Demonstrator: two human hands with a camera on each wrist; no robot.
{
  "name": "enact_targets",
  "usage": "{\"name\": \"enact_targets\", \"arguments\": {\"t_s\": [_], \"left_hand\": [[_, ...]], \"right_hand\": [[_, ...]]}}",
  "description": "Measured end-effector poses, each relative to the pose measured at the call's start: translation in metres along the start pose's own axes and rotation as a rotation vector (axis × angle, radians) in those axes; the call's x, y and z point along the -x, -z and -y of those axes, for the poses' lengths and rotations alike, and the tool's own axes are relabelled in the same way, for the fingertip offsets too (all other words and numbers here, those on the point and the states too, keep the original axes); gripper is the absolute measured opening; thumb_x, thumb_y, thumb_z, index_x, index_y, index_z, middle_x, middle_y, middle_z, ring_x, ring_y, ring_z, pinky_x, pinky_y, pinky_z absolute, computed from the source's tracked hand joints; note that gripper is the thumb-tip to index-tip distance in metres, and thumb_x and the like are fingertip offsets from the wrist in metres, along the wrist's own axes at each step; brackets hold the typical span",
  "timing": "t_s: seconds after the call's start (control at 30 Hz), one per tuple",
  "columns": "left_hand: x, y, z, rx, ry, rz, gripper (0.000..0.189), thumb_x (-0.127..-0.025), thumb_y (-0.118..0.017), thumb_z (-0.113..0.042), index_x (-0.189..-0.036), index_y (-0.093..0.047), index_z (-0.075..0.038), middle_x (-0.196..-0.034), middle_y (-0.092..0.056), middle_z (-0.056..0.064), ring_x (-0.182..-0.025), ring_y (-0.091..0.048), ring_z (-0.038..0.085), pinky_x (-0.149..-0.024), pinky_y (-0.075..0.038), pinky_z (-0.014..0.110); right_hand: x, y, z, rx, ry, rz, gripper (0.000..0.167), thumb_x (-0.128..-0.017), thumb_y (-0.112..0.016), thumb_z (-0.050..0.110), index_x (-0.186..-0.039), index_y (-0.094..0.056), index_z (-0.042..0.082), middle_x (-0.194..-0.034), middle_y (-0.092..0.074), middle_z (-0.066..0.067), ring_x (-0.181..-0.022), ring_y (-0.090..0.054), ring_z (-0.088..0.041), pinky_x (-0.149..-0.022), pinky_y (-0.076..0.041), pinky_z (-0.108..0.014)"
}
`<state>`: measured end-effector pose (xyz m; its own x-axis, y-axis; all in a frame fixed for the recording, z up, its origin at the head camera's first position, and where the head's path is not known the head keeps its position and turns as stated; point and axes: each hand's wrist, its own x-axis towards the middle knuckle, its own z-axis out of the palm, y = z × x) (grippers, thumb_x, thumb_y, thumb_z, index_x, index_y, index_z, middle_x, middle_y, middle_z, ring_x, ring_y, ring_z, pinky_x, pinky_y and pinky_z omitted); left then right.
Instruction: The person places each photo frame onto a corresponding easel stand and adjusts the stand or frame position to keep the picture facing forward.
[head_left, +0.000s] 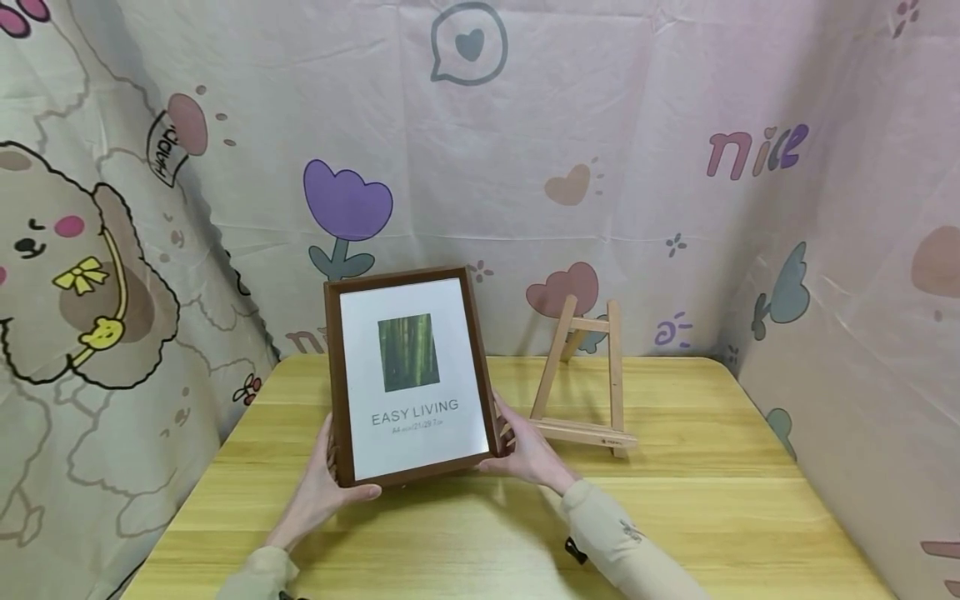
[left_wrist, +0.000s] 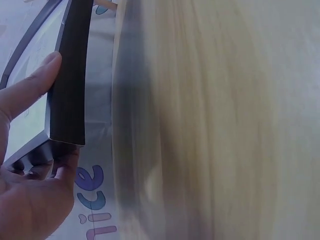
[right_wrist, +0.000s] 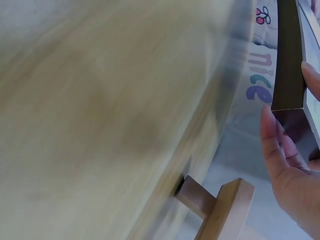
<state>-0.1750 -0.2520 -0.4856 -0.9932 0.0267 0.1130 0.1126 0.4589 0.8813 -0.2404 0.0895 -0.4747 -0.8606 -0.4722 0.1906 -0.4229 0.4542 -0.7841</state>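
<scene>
Right now you hold the frame [head_left: 411,398] between both hands, gripping it by its two lower corners. Your left hand [head_left: 318,493] grips the lower left corner, thumb [left_wrist: 32,87] on the front edge and fingers curled to the back; its grip is spread only as far as the frame's thickness. Your right hand [head_left: 528,454] has the lower right corner the same way, thumb toward the front and fingers bent behind. The frame stands up off the surface [head_left: 450,550], above and between your hands, its face toward you, and it is tilted so that the bottom edge runs higher at your right hand than at your left. Inside it, up from your hands, sits a white sheet with a green picture [head_left: 408,352] and the words EASY LIVING. Just beside your right hand, to its right and a little farther out, the easel [head_left: 616,375] stands on the surface, apart from the frame, its lower rail facing you. Pale sleeves [head_left: 630,542] reach your wrists. Beyond both hands hangs a printed cloth [head_left: 480,167] with hearts, flowers and a bear.
</scene>
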Motion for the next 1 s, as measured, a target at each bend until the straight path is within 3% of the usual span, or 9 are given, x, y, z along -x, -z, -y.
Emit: {"name": "enact_targets", "arguments": {"t_s": [0.2,0.4,0.67,1.0], "left_hand": [[0.000,-0.004,-0.007,-0.013,0.002,-0.005,0.142,-0.071,-0.092,-0.021,-0.161,0.017,-0.016,-0.164,-0.007,0.035,-0.147,-0.017,0.059,-0.118,-0.022,0.070],[-0.003,-0.009,-0.013,-0.067,-0.011,-0.024,0.141,-0.070,-0.093,-0.024,-0.161,0.014,-0.011,-0.163,-0.009,0.037,-0.146,-0.021,0.059,-0.117,-0.027,0.068],[-0.005,-0.015,-0.023,-0.085,-0.047,-0.037,0.140,-0.070,-0.093,-0.025,-0.162,0.011,-0.010,-0.164,-0.010,0.034,-0.146,-0.024,0.057,-0.115,-0.032,0.067],[-0.009,-0.024,-0.026,-0.054,-0.123,-0.046,0.137,-0.071,-0.093,-0.023,-0.163,0.008,-0.017,-0.163,-0.023,0.028,-0.139,-0.040,0.050,-0.112,-0.037,0.067]], "right_hand": [[0.004,0.007,0.001,-0.040,0.004,-0.023,0.118,-0.073,-0.089,0.011,-0.164,-0.013,0.021,-0.109,-0.059,-0.009,-0.086,-0.058,-0.017,-0.070,-0.058,-0.024],[0.008,0.014,0.001,-0.049,0.018,-0.053,0.120,-0.072,-0.089,0.008,-0.163,-0.014,0.028,-0.109,-0.059,-0.009,-0.085,-0.058,-0.017,-0.075,-0.059,-0.034],[0.015,0.023,0.000,-0.028,0.017,-0.078,0.117,-0.075,-0.088,0.011,-0.163,-0.014,0.023,-0.118,-0.056,-0.009,-0.087,-0.056,-0.014,-0.076,-0.056,-0.024],[0.024,0.032,-0.001,-0.049,0.041,-0.109,0.117,-0.075,-0.088,0.010,-0.164,-0.012,0.019,-0.122,-0.057,-0.013,-0.094,-0.059,-0.016,-0.086,-0.060,-0.025]]}}
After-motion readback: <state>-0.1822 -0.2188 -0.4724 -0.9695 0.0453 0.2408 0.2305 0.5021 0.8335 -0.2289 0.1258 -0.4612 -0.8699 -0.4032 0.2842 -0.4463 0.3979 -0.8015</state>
